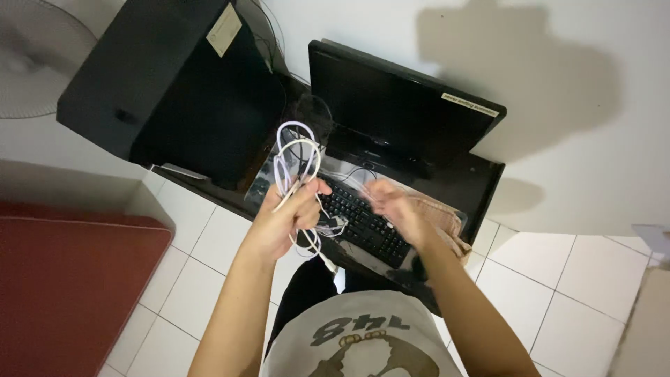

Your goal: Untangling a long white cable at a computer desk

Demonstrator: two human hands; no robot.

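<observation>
White cable bundle [296,164] — loops pinched upright in the closed left hand [283,220] so they stay gathered (plug end dangling) — above the black keyboard [363,220]; right hand [394,206] blurred, grip indeterminable.

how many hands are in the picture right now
2. The left hand grips a looped white cable; the right hand, blurred, hovers over the black keyboard. No other hands show.

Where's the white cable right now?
In the head view, the white cable is looped in the left hand, held up left of centre above the black keyboard, in front of the monitor.
</observation>
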